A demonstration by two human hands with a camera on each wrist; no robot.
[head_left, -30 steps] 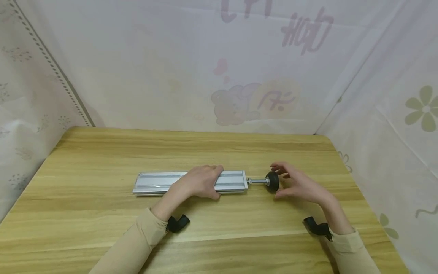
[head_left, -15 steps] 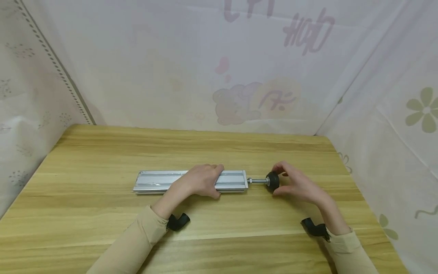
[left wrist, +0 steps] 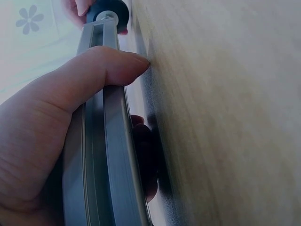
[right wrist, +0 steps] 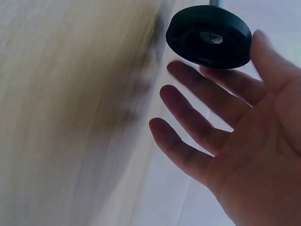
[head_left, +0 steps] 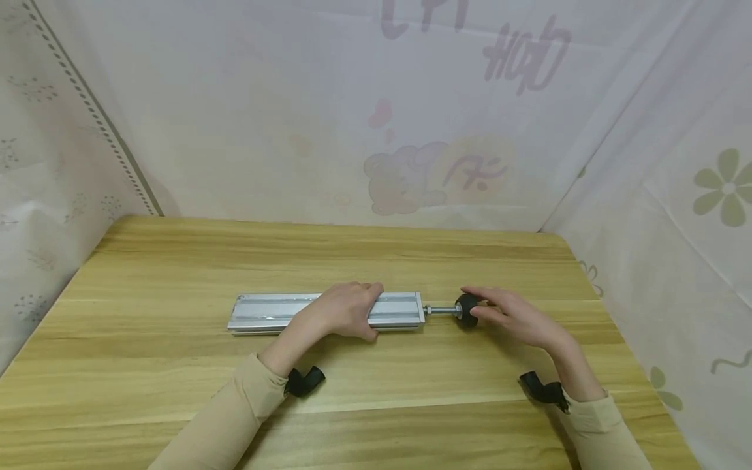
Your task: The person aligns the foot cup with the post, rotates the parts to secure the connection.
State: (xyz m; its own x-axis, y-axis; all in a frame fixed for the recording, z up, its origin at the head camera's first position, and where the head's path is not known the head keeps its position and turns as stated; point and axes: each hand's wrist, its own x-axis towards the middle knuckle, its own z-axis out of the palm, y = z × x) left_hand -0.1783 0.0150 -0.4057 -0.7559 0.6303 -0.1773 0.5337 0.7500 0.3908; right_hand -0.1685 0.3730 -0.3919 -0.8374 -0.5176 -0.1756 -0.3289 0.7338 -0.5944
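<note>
A silver aluminium profile bar (head_left: 276, 313) lies lengthwise on the wooden table (head_left: 376, 254). My left hand (head_left: 348, 311) grips it near its right end, thumb on the near side and fingers over the far edge. In the left wrist view that hand (left wrist: 51, 122) wraps round the bar (left wrist: 113, 155). A threaded stud (head_left: 442, 311) sticks out of the bar's right end and carries a round black foot (head_left: 466, 309). My right hand (head_left: 506, 314) is at the foot with its fingers stretched out. In the right wrist view the right hand (right wrist: 235, 141) has its fingers spread and straight, the thumb at the rim of the foot (right wrist: 209, 35).
Patterned cloth walls (head_left: 352, 130) close in the table at the back, left and right. Black camera mounts sit at the left wrist (head_left: 305, 382) and the right wrist (head_left: 543, 392). Bare wood lies in front of and behind the bar.
Half a second ago my right hand's fingers were curled on the black foot; now they are stretched out flat beside it. The left hand and the bar have stayed put.
</note>
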